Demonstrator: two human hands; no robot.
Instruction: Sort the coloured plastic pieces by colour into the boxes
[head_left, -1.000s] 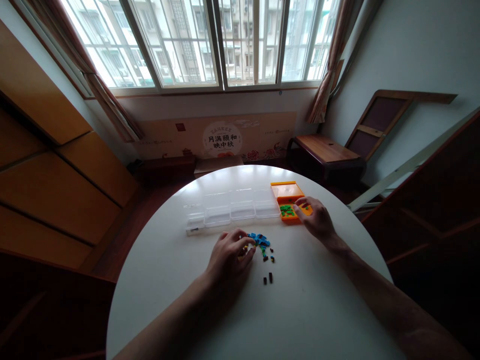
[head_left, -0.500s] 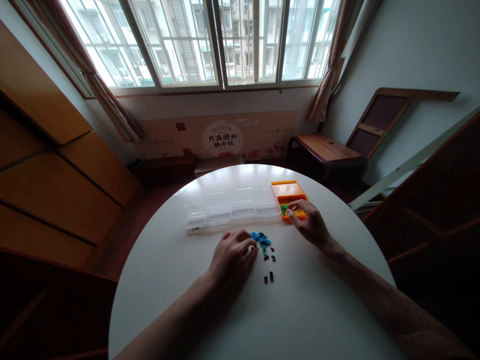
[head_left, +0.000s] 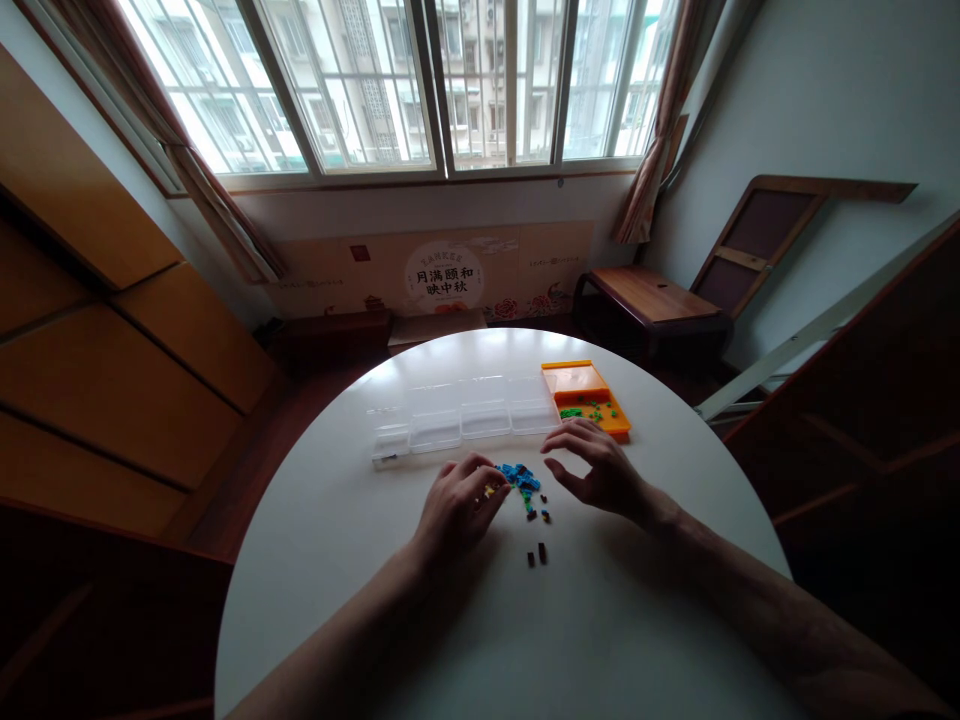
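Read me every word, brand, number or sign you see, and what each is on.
"月满颐和": white circle on the back panel
"映中秋": same circle, second line
Curved letters above these: too blurred to read surely
Script toward the panel's left and right: too small
Orange box: none readable
Clear boxes: dark mark at left end, too small to tell

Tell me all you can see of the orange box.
The orange box looks plastic: a shallow tray standing open on the white table, its lid, orange-edged with a paler panel, opened toward the far side. Small green pieces lie inside, bunched at left and scattered toward the right. The right hand hides its near left corner; contact is unclear. A clear box stands close beside its left side.
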